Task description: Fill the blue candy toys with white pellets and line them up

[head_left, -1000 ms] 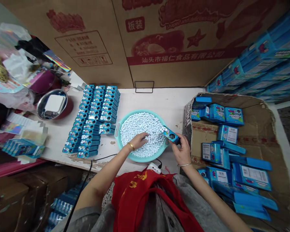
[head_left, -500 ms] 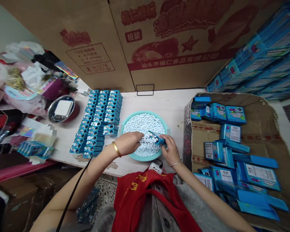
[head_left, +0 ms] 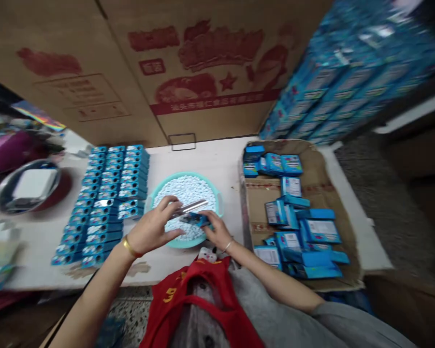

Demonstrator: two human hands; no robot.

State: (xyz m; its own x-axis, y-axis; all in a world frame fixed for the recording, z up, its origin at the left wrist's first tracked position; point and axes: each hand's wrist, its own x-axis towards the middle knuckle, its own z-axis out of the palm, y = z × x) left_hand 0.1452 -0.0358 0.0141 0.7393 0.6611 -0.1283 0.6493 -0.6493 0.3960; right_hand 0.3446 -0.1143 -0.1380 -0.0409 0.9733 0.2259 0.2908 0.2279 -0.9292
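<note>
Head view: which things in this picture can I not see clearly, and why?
All in the head view:
- Small blue printed box: right hand covers one end, blur smears its label.
- Shiny silvery strip near the left hand: blur hides what it is.
- Round turquoise basin: small white pellets cover its bottom.
- Large brown cardboard carton: blur smears small print; top picture edge cuts it off.
</note>
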